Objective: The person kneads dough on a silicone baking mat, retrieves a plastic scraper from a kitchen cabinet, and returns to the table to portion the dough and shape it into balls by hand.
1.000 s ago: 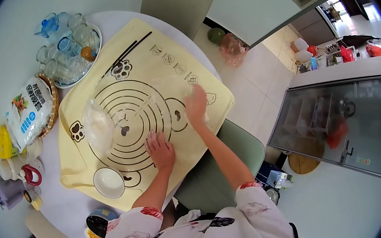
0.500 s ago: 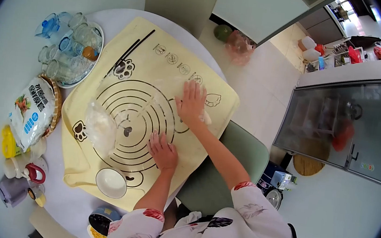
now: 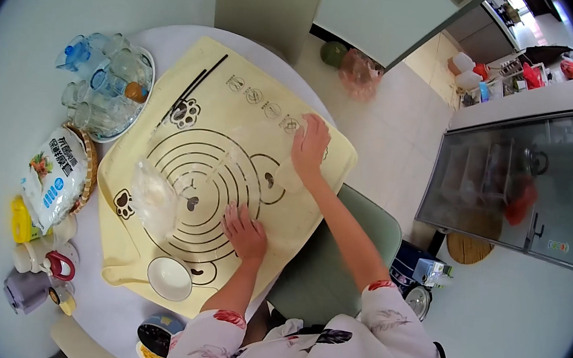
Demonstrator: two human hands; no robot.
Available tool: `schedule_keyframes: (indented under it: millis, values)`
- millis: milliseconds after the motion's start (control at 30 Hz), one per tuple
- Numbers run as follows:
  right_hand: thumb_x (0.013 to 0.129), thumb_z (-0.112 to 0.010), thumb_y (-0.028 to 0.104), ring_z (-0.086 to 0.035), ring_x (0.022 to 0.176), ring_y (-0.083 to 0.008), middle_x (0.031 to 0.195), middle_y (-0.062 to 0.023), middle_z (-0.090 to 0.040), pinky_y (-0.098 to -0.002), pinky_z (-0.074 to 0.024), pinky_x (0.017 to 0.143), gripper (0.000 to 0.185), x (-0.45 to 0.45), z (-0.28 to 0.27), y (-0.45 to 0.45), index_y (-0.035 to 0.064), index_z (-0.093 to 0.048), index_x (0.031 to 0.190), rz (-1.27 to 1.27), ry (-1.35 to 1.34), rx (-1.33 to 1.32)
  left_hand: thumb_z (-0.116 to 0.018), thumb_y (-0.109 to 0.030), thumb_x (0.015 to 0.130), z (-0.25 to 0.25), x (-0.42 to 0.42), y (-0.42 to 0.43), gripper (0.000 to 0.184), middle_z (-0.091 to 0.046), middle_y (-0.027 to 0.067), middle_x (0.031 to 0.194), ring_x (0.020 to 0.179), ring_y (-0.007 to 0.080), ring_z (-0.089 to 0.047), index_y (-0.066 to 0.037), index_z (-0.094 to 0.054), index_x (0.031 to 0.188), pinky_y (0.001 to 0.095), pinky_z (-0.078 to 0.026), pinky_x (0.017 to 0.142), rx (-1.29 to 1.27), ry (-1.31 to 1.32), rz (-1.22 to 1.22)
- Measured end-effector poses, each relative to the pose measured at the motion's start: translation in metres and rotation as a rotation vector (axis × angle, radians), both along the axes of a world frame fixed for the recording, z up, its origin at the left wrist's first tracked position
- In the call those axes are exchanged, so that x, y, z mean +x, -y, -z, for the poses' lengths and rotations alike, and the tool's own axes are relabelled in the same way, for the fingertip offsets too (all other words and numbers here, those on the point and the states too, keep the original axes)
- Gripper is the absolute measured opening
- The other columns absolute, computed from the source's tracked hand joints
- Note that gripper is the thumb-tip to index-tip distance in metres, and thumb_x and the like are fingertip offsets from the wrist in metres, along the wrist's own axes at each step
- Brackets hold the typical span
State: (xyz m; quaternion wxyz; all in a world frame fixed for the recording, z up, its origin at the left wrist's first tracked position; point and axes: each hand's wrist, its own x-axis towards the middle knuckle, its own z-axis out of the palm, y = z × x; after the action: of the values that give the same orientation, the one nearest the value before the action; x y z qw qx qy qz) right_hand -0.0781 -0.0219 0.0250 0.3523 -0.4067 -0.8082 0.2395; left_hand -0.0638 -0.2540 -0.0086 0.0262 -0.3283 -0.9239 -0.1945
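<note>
My left hand (image 3: 243,233) lies with its fingers spread on the cream mat (image 3: 218,281), over the lower edge of the printed rings. Farther right, my right hand (image 3: 310,145) rests near the mat's right edge with fingers stretched out, palm down. Just beside its wrist is a pale, roundish, dough-like piece (image 3: 289,174), hard to tell from the mat. A clear plastic bag with white contents (image 3: 155,199) lies on the left of the rings. The white bowl (image 3: 170,279) stands at the mat's lower edge. Dark chopsticks (image 3: 194,86) lie at the upper left.
A tray (image 3: 146,92) of glassware stands at the table's upper left. Below it are a basket (image 3: 91,171) with a white printed package (image 3: 55,177), a yellow container (image 3: 24,221) and a red-handled item (image 3: 61,266). A green chair (image 3: 329,269) is by the table's right side.
My right hand has moved over the mat, now slightly farther right than half a second ago, uncovering more of the pale piece. My left hand stays in place. The view has shifted slightly.
</note>
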Motion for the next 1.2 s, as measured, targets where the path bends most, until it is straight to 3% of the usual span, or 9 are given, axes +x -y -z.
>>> schedule_keyframes:
  millis: [67,133,467,567,633,733,1000,1067,1200]
  values:
    - [0.077,-0.053,0.009,-0.042,0.109,-0.0328,0.113,-0.0161,-0.046,-0.0467,-0.0276,0.097,0.035,0.005,0.008,-0.002,0.004,-0.046,0.111,0.004,0.042,0.138,-0.047,-0.011,0.078,-0.004,-0.002,-0.001,0.047,-0.033,0.0137,0.134,0.127,0.0315,-0.028,-0.004,-0.041,0.124,0.0486,-0.018,0.106,0.035,0.01,0.026]
    - [0.077,-0.054,0.013,-0.04,0.112,-0.0312,0.116,-0.0139,-0.045,-0.0488,-0.0271,0.097,0.037,0.001,0.016,0.0,0.003,-0.046,0.112,-0.143,0.302,0.338,-0.047,-0.011,0.078,-0.001,0.0,0.0,0.046,-0.033,0.0137,0.133,0.127,0.0316,-0.028,-0.004,-0.041,0.123,0.0488,-0.018,0.106,0.024,0.022,0.017]
    - [0.074,-0.057,0.019,-0.045,0.104,-0.0281,0.11,-0.013,-0.047,-0.0498,-0.0321,0.094,0.043,-0.019,0.029,0.005,0.0016,-0.047,0.112,-0.238,0.513,0.589,-0.048,-0.011,0.077,-0.001,-0.001,-0.001,0.046,-0.034,0.0136,0.133,0.127,0.0315,-0.029,-0.004,-0.041,0.122,0.049,-0.02,0.105,0.018,0.014,0.008]
    - [0.071,-0.057,0.013,-0.046,0.097,-0.0275,0.102,-0.0122,-0.049,-0.0458,-0.0354,0.089,0.037,-0.023,0.035,0.0,0.004,-0.049,0.106,-0.231,0.373,0.496,-0.048,-0.012,0.077,0.001,-0.002,0.0,0.045,-0.035,0.0139,0.132,0.127,0.0318,-0.029,-0.003,-0.042,0.121,0.0487,-0.02,0.105,0.037,0.0,0.017]
    - [0.069,-0.057,0.006,-0.046,0.093,-0.0275,0.097,-0.0116,-0.049,-0.0423,-0.0373,0.084,0.03,-0.02,0.035,-0.004,0.0061,-0.051,0.098,-0.139,0.049,0.142,-0.047,-0.012,0.078,0.001,-0.003,-0.002,0.044,-0.036,0.0138,0.132,0.126,0.0314,-0.03,-0.004,-0.043,0.121,0.049,-0.02,0.105,0.043,-0.005,0.01]
    - [0.069,-0.056,0.002,-0.046,0.094,-0.0288,0.098,-0.0119,-0.049,-0.0417,-0.0376,0.081,0.026,0.007,0.021,0.0,0.0063,-0.054,0.094,-0.097,-0.002,0.118,-0.047,-0.012,0.078,0.0,-0.002,-0.001,0.044,-0.037,0.0138,0.132,0.126,0.0309,-0.031,-0.005,-0.044,0.121,0.0493,-0.021,0.105,0.046,0.003,0.004]
    - [0.071,-0.064,0.012,-0.048,0.094,-0.0299,0.099,-0.01,-0.051,-0.0436,-0.0385,0.081,0.025,0.055,0.021,0.043,0.0043,-0.055,0.093,-0.139,0.321,0.269,-0.047,-0.012,0.078,0.003,-0.003,0.0,0.044,-0.038,0.014,0.131,0.126,0.0308,-0.032,-0.006,-0.043,0.122,0.0495,-0.022,0.104,0.036,0.006,-0.007]
    - [0.07,-0.068,0.013,-0.048,0.095,-0.03,0.096,-0.0113,-0.051,-0.0424,-0.0393,0.081,0.03,0.057,0.017,0.048,0.0026,-0.053,0.093,-0.167,0.469,-0.066,-0.047,-0.013,0.078,0.002,-0.002,-0.001,0.044,-0.038,0.0139,0.13,0.125,0.0309,-0.032,-0.006,-0.043,0.121,0.0498,-0.022,0.104,0.03,0.009,-0.015]
    - [0.069,-0.067,0.007,-0.048,0.092,-0.0293,0.094,-0.0115,-0.051,-0.0387,-0.0405,0.078,0.029,0.05,-0.025,0.035,0.0037,-0.051,0.094,-0.166,0.326,-0.433,-0.047,-0.012,0.078,0.003,-0.002,-0.001,0.045,-0.036,0.0138,0.132,0.126,0.0315,-0.03,-0.005,-0.042,0.122,0.0486,-0.021,0.105,0.027,0.006,-0.011]
